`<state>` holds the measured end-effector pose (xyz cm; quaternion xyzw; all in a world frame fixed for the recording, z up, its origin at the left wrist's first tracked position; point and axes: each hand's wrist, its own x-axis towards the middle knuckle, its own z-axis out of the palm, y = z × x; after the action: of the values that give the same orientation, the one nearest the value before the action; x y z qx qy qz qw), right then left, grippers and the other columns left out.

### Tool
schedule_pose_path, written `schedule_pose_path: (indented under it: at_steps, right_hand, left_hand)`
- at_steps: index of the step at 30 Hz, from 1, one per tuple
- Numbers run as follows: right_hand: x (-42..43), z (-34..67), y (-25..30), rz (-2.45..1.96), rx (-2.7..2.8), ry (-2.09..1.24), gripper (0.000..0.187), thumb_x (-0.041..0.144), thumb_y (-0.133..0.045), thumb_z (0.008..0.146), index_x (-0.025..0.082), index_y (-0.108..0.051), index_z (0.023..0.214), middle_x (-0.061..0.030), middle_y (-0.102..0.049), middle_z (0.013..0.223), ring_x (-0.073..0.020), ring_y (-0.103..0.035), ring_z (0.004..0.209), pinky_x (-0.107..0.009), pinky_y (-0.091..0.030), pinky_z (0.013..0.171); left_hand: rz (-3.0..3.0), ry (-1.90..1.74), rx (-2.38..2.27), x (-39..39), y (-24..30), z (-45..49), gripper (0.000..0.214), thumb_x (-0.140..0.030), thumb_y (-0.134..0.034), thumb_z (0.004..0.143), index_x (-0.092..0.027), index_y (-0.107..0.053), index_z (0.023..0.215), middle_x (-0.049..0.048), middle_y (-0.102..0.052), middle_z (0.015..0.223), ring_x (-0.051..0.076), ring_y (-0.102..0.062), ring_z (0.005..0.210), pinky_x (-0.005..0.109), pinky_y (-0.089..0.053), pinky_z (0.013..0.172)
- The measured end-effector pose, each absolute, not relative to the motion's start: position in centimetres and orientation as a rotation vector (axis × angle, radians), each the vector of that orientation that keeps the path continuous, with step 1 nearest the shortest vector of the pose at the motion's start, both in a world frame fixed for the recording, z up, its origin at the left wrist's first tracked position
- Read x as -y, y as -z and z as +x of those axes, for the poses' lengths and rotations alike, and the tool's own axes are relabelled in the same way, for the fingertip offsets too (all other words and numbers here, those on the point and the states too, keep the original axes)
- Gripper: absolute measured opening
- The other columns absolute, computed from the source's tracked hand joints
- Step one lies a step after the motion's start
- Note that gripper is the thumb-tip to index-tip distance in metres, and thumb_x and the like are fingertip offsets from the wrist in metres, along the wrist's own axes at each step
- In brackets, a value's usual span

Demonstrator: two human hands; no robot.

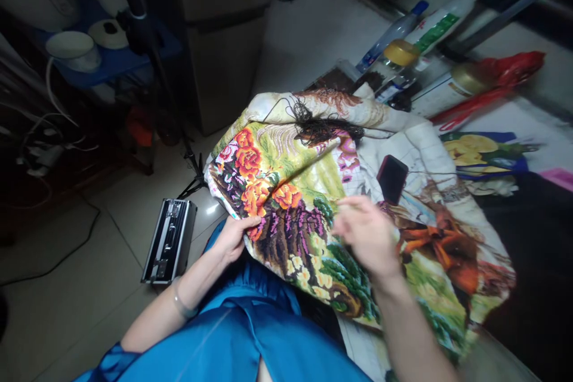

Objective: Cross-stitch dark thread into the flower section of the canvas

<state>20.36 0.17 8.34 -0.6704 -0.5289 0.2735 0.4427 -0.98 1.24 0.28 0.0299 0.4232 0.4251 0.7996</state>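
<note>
Head: left hand [231,237] holds cloth [290,230] edge, right hand [367,237] well apart

Dark background [67,173], possibly soft — right hand [364,231] blurred

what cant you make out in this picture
- Head view: what, if anything, the right hand holds; blur hides it.
- Head view: most fingers of the left hand; the embroidered cloth covers them.
- Head view: what is inside the silver-edged case; its closed shell hides it.
- Head view: small print on the orange-capped bottle; too small and blurred.
</note>
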Motion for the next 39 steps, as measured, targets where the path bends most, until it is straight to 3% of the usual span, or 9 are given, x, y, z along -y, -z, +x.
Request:
schedule_pose_path:
  at_steps: [3,5,8,16,31,34,39]
  right_hand:
    - [1.3,15.0,-4.8,-1.644,1.440,-1.082,0.021,0.033,-0.057,0.082,0.016,-0.068,0.086,0.0023,-0.057,0.050,-0.0100,-0.050,0.040,-0.019,-0.039,0.037]
    - [1.9,13.2,-3.7,-1.642,1.482,-1.132,0.022,0.030,-0.053,0.084,0.016,-0.070,0.085,0.0015,-0.059,0.051,-0.0102,-0.052,0.041,-0.019,-0.040,0.039]
    - [2.1,12.4,-3.0,-1.680,1.507,-1.043,0.023,0.029,-0.052,0.084,0.016,-0.071,0.083,0.0013,-0.061,0.050,-0.0101,-0.051,0.038,-0.019,-0.038,0.039]
    - [1.7,12.1,-2.9,-1.735,1.572,-0.944,0.024,0.025,-0.049,0.083,0.017,-0.071,0.077,0.0008,-0.061,0.047,-0.0119,-0.055,0.040,-0.020,-0.040,0.043]
    - [1.5,12.6,-1.8,-1.675,1.565,-0.995,0.019,0.027,-0.050,0.088,0.019,-0.066,0.081,0.0027,-0.061,0.053,-0.0102,-0.052,0.038,-0.019,-0.039,0.042]
    - [1.5,12.6,-1.7,-1.669,1.686,-0.901,0.018,0.025,-0.050,0.090,0.020,-0.064,0.079,0.0029,-0.061,0.054,-0.0114,-0.056,0.044,-0.020,-0.041,0.048]
    - [1.7,12.4,-1.5,-1.734,1.916,-0.409,0.019,0.024,-0.052,0.091,0.021,-0.067,0.080,-0.0042,-0.066,0.075,-0.0164,-0.062,0.064,-0.023,-0.044,0.059]
  left_hand:
    - [0.075,-0.893,-0.928,-1.2,-0.4,-1.0,0.048,-0.010,-0.084,0.044,-0.014,-0.072,0.090,0.0096,-0.077,0.087,0.030,-0.069,0.096,0.044,-0.047,0.099]
    - [0.084,-0.879,-0.944,-1.2,-0.5,-1.0,0.040,-0.011,-0.084,0.043,-0.014,-0.071,0.081,0.0089,-0.076,0.082,0.030,-0.070,0.094,0.044,-0.049,0.097]
    - [0.077,-0.882,-0.948,-1.2,-0.5,-1.0,0.036,-0.010,-0.084,0.042,-0.013,-0.070,0.075,0.0092,-0.075,0.076,0.031,-0.070,0.091,0.043,-0.050,0.094]
    - [0.052,-0.910,-0.948,-1.2,-0.3,-0.9,0.041,-0.007,-0.083,0.042,-0.014,-0.069,0.080,0.0083,-0.075,0.074,0.031,-0.070,0.092,0.044,-0.049,0.095]
    - [0.040,-0.901,-0.982,-1.5,-0.5,-0.6,0.028,-0.005,-0.080,0.043,-0.011,-0.069,0.068,0.0055,-0.070,0.062,0.021,-0.067,0.063,0.039,-0.051,0.088]
    - [0.042,-0.904,-0.979,-1.5,-0.7,-0.6,0.030,-0.006,-0.081,0.040,-0.012,-0.068,0.067,0.0048,-0.071,0.063,0.020,-0.067,0.063,0.038,-0.052,0.087]
    - [0.068,-0.921,-0.938,-1.4,-1.0,-0.7,0.045,-0.005,-0.080,0.039,-0.014,-0.071,0.082,0.0045,-0.073,0.067,0.027,-0.070,0.081,0.039,-0.051,0.090]
